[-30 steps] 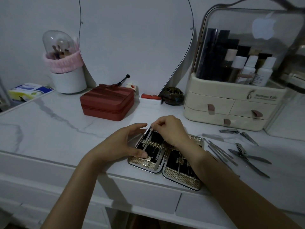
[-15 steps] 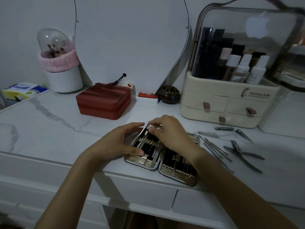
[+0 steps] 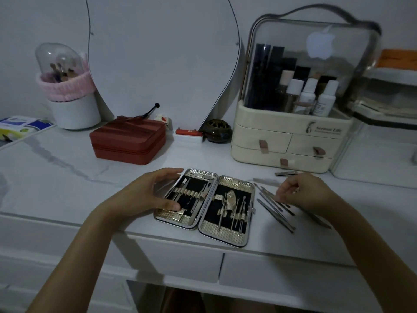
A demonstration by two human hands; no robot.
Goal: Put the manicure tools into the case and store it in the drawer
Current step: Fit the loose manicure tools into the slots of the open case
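Steel loose tools lie on the counter just right of the open case, near the front edge, long axes running front-right. The right hand, nearer, pinches down on them; whether it grips one I cannot tell. The left hand, fingers spread, steadies the case's left half.

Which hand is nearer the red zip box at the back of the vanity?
Left. The left hand rests on the open manicure case, just in front of the red zip box; the right hand is over the loose tools, farther right.
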